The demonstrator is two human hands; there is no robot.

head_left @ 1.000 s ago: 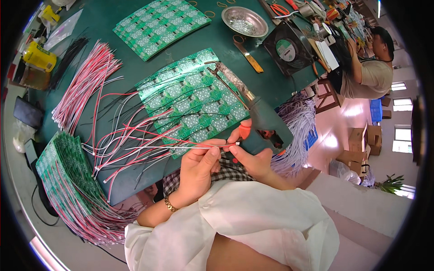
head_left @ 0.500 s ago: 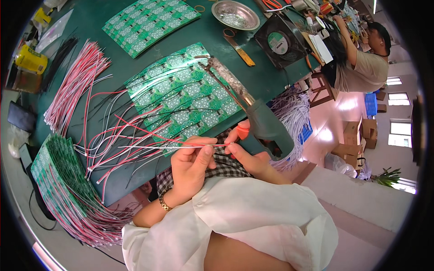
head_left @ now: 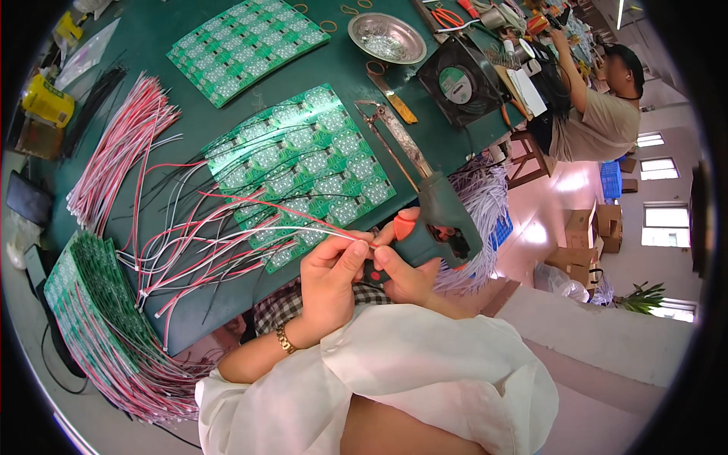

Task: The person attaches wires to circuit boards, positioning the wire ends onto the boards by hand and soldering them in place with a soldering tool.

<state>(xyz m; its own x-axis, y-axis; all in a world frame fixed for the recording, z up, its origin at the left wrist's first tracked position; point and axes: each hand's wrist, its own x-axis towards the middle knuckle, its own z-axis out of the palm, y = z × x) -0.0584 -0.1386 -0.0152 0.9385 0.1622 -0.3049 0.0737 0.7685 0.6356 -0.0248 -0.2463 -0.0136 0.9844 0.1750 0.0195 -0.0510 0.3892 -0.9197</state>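
Note:
My left hand [head_left: 331,274] pinches a red and white wire pair [head_left: 303,220] near its ends, fingers closed. My right hand [head_left: 409,274] is wrapped around the handle of a dark green soldering gun [head_left: 438,201] with an orange trigger; its thumb and finger also meet at the wire tips, beside my left fingertips. The gun's metal tip points away over the table, right of a green circuit board panel [head_left: 334,163]. Black wires and red and white wires are attached to or lie across this panel, their loose ends spreading to the left. The exact wire tips are hidden by my fingers.
A second stack of panels [head_left: 246,45] lies farther back. Left are a red and white wire bundle [head_left: 121,152] and wired panels [head_left: 95,303]. A metal dish [head_left: 387,38], a knife-like tool [head_left: 393,98] and a black fan [head_left: 459,83] stand beyond. Another person [head_left: 591,114] sits at far right.
My hands and the held wires have shifted slightly against each other. The soldering gun has turned and moved a little nearer, its tip now off the panel. The whole view has shifted slightly.

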